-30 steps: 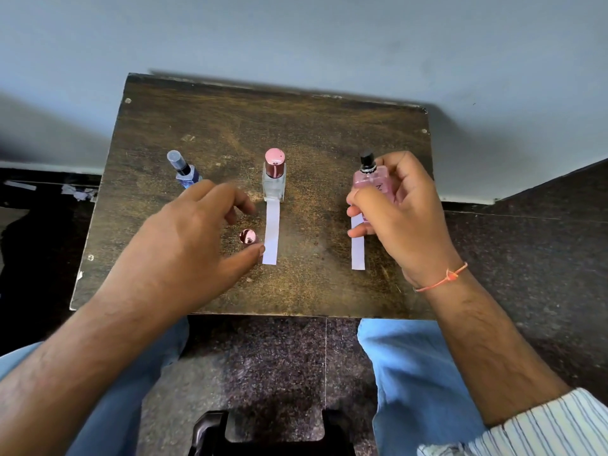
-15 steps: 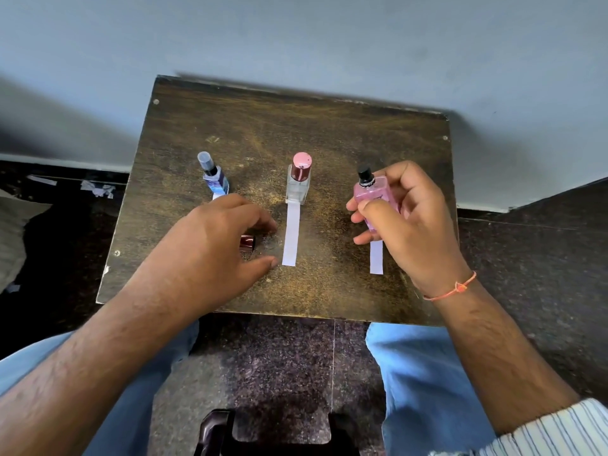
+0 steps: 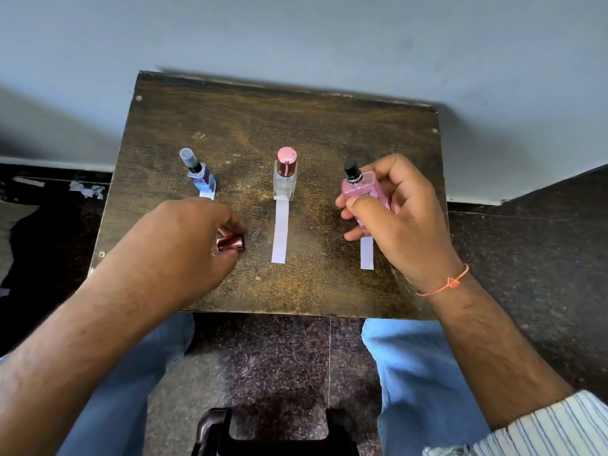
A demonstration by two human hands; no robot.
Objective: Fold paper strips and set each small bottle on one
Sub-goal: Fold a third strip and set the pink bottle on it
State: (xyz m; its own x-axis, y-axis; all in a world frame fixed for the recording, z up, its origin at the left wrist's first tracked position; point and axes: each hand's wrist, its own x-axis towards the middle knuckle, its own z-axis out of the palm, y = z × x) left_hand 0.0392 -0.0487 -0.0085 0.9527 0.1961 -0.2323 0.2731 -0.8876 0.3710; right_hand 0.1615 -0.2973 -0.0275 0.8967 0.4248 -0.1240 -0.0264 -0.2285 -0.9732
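Three small bottles are lined up across a dark wooden table (image 3: 296,126). At the left, a blue bottle (image 3: 200,176) with a clear cap stands on a white strip (image 3: 207,194) that my left hand mostly hides. In the middle, a clear bottle (image 3: 285,176) with a pink cap stands on the far end of a long white strip (image 3: 280,230). My right hand (image 3: 394,218) grips a pink bottle (image 3: 360,190) with a black spray top, above a third strip (image 3: 367,256). My left hand (image 3: 177,248) pinches a shiny rose-coloured cap (image 3: 230,242) at the table surface.
The table's back edge is against a pale blue wall. Paper scraps (image 3: 87,189) lie on the dark floor to the left. My knees in blue jeans flank a dark stool frame (image 3: 273,432) below the table's near edge.
My left hand has closed its fingers around the rose cap, which earlier lay free beside it. The right hand keeps hold of the pink bottle. The camera view has shifted left.
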